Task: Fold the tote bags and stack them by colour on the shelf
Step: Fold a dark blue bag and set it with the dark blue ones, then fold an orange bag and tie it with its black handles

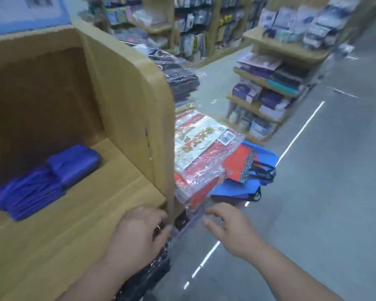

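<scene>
1. The folded blue fabric tote bags (41, 181) sit in a messy stack on the pale wooden shelf (85, 213), on the left and back a bit from its front edge. One rolled-up one lies on the far right of the pile.
2. More tote bags, blue and orange-red with black handles (245, 170), lie unfolded in a loose heap to the right of the shelf unit, down low by the grey floor (313, 213).
3. Just left of that heap is a pile of red-and-white packs in clear plastic (200, 153), right up against the shelf's side panel.
4. The left hand (137, 233) is at the near right corner of the shelf, fingers curled. It's too blurry to tell if they're pinching anything.
5. The right hand (230, 231) hangs in the air near the packs, with its fingers (217, 210) spread, slightly bent and holding nothing.
6. A dark bundle in shiny plastic (148, 274) sits below the left wrist.
</scene>
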